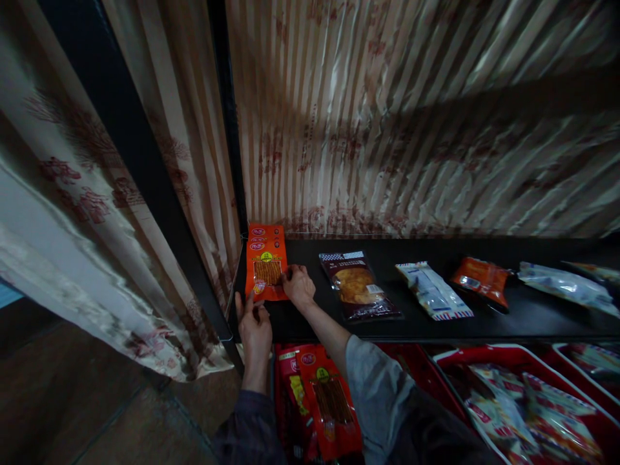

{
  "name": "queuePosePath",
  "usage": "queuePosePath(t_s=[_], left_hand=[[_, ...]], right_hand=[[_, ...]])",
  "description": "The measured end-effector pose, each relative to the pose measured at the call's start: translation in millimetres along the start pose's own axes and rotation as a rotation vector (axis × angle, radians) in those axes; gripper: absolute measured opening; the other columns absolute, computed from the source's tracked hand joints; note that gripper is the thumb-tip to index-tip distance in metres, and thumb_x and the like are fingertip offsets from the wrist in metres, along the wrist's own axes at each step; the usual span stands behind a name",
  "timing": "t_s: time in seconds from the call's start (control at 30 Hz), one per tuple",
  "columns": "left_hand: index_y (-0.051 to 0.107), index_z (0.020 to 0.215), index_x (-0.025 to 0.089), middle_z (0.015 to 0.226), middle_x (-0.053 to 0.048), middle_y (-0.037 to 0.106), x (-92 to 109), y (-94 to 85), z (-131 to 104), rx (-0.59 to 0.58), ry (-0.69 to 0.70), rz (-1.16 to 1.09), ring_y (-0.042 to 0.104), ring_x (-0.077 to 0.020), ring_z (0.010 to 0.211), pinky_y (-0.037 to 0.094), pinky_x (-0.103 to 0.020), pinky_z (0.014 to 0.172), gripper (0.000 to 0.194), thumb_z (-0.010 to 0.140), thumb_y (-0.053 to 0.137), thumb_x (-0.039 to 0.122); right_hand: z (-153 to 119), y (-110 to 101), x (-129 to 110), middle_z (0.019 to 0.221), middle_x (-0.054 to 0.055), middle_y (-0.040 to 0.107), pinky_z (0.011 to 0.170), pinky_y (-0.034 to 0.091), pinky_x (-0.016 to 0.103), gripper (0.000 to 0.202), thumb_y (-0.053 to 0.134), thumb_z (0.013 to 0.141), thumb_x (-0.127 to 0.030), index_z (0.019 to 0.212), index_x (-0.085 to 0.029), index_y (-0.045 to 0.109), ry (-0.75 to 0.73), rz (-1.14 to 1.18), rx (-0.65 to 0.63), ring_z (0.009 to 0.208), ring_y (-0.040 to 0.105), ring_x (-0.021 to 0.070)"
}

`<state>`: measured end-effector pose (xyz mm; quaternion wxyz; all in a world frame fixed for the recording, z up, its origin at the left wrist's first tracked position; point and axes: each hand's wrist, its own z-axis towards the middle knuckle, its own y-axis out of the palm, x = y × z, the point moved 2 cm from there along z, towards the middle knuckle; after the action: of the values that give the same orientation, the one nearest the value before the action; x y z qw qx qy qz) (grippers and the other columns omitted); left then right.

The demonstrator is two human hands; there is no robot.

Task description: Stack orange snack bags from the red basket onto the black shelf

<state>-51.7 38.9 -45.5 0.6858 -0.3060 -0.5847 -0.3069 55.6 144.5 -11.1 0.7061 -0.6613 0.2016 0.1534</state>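
Observation:
An orange snack packet [267,268] with a clear window lies at the left end of the black shelf. My right hand [298,285] pinches the packet's right edge, its fingers closed there. At the packet's lower left corner is my left hand [254,326], fingers apart, the fingertips touching or very near the bottom edge. To the right on the shelf lies a dark purple packet [358,287] with a round brown food pictured on it. Beyond that is a white and blue packet [433,290].
An orange-red packet [482,282] and a silvery packet [566,284] lie farther right. Below the shelf, red baskets [516,354] hold packets, including another orange one [332,403]. A striped curtain [411,129] hangs behind; black posts [135,148] stand left.

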Motion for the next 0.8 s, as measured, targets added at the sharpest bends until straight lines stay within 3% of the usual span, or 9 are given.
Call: queuePosePath(t_s=[0.2, 0.33, 0.53, 0.63, 0.8], left_hand=[[0.067, 0.108, 0.021, 0.142, -0.011, 0.043, 6, 1.1, -2, 0.012, 0.075, 0.121, 0.064, -0.0180, 0.086, 0.050, -0.036, 0.089, 0.036, 0.076, 0.052, 0.015], [0.068, 0.106, 0.021, 0.137, -0.010, 0.048, 3, 0.4, 0, -0.012, 0.081, 0.114, 0.062, -0.0208, 0.098, 0.046, -0.036, 0.095, 0.034, 0.077, 0.051, 0.016], [0.069, 0.105, 0.022, 0.125, -0.009, 0.059, 9, 2.1, 0, -0.022, 0.238, 0.216, 0.049, -0.0268, 0.118, 0.037, -0.044, 0.104, 0.036, 0.077, 0.049, 0.015], [0.068, 0.107, 0.022, 0.129, -0.008, 0.057, 19, 5.2, 5, -0.039, 0.349, 0.289, 0.043, -0.0284, 0.124, 0.033, -0.047, 0.106, 0.037, 0.077, 0.049, 0.013], [0.061, 0.119, 0.016, 0.139, -0.015, 0.046, 20, 11.0, 24, -0.045, 0.392, 0.444, 0.030, -0.0320, 0.135, 0.026, -0.051, 0.109, 0.040, 0.082, 0.048, 0.022]], right_hand=[[-1, -3, -1, 0.113, 0.008, 0.057, 0.074, 0.044, 0.030, 0.025, 0.048, 0.086, -0.035, 0.106, -0.024, 0.058, 0.003, -0.022, -0.021, 0.092, 0.063, 0.0208], [0, -3, 0, 0.111, 0.008, 0.058, 0.078, 0.044, 0.031, 0.029, 0.049, 0.085, -0.034, 0.111, -0.022, 0.054, 0.001, 0.027, -0.007, 0.096, 0.062, 0.0222], [14, 0, 7, 0.120, 0.013, 0.055, 0.089, 0.043, 0.033, 0.042, 0.049, 0.084, -0.033, 0.122, -0.016, 0.050, -0.034, 0.179, 0.125, 0.103, 0.058, 0.0228], [25, 4, 8, 0.123, 0.017, 0.054, 0.098, 0.039, 0.032, 0.043, 0.042, 0.087, -0.029, 0.124, -0.008, 0.049, -0.104, 0.334, 0.200, 0.114, 0.052, 0.0215], [44, 14, 5, 0.133, 0.018, 0.050, 0.103, 0.035, 0.032, 0.050, 0.035, 0.091, -0.032, 0.132, -0.004, 0.043, -0.127, 0.539, 0.159, 0.122, 0.048, 0.0206]])
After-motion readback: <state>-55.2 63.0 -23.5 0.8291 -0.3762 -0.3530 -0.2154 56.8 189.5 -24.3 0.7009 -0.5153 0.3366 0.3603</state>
